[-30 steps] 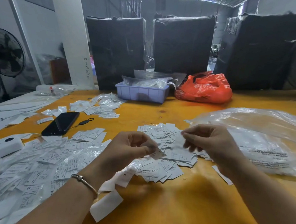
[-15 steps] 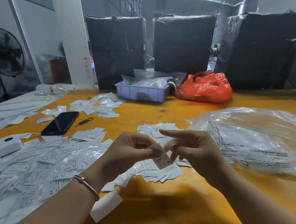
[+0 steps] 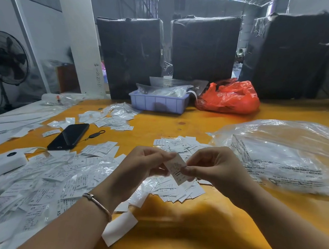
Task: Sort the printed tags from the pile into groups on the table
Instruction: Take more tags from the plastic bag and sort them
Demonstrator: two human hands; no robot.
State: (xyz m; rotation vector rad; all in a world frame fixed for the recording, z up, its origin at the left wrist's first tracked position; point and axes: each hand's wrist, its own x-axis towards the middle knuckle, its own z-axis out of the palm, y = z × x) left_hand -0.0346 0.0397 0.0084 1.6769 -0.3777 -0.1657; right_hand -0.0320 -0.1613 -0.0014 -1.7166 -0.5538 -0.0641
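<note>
Tag (image 3: 176, 168), thin white rectangle, between both hands

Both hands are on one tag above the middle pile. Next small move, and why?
Probably the right hand takes the printed tag from the left hand and lays it on a group, likely the small pile just below. Both hands pinch it, raised off the table, print facing up as if being read.
</note>
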